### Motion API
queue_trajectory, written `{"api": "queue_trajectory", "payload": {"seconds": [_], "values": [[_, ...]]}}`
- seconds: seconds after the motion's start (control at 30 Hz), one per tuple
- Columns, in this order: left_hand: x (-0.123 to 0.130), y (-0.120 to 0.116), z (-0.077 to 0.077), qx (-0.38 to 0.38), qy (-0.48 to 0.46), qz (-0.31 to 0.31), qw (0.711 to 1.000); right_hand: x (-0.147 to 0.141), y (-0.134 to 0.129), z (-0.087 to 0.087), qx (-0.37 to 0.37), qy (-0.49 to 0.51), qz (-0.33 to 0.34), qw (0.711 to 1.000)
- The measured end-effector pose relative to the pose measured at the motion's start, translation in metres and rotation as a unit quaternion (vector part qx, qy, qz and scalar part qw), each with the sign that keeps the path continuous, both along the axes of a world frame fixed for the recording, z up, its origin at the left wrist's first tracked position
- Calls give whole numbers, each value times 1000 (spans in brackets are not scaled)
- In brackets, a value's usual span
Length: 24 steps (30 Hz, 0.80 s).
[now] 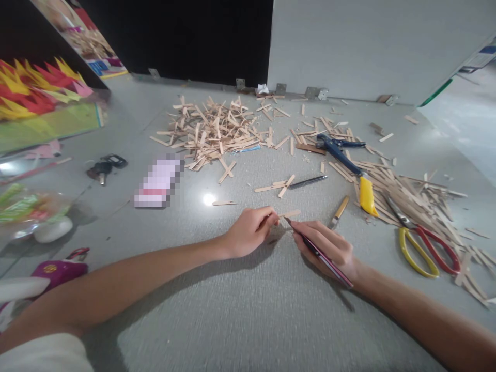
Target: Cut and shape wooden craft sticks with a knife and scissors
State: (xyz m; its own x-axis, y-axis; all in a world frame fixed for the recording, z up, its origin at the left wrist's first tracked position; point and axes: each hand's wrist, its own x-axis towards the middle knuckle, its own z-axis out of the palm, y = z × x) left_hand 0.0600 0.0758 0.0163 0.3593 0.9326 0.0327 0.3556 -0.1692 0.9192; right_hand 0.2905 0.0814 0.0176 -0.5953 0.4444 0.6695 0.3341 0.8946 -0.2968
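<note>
Near the middle of the grey table, my left hand (251,231) pinches the left end of a small wooden stick piece (290,213). My right hand (325,248) is closed around a slim dark pink tool (327,262), held like a pen. The tool's pointed tip reaches the stick piece, just right of my left fingertips; whether it touches is too small to tell. A thin stick (225,203) lies beyond my left hand. Crossed sticks (287,186) and a black pen (309,182) lie beyond both hands.
A pile of short sticks (211,132) lies at the back. On the right are blue-handled pliers (341,155), a yellow-handled cutter (367,195), scissors (418,243) and more sticks (422,201). A phone (158,182), keys (103,168) and a purple tool (60,271) are left.
</note>
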Motion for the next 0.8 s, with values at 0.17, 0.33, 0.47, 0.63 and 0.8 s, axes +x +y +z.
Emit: {"api": "queue_trajectory", "payload": {"seconds": [0.17,0.33,0.47,0.63,0.8], "values": [[0,0,0,-2,13,3,1000,-1,-1,-1,-11,7,-8,1000],[0,0,1,5,14,1,1000,0,0,0,-11,1,-1,1000],[0,0,1,11,11,1,1000,0,0,0,-9,-2,-2,1000],[-1,-1,-5,40,28,-9,999,-2,1,-3,0,-14,11,1000],[0,-1,-8,59,64,-1,996,-3,3,-2,-31,-20,43,998]]}}
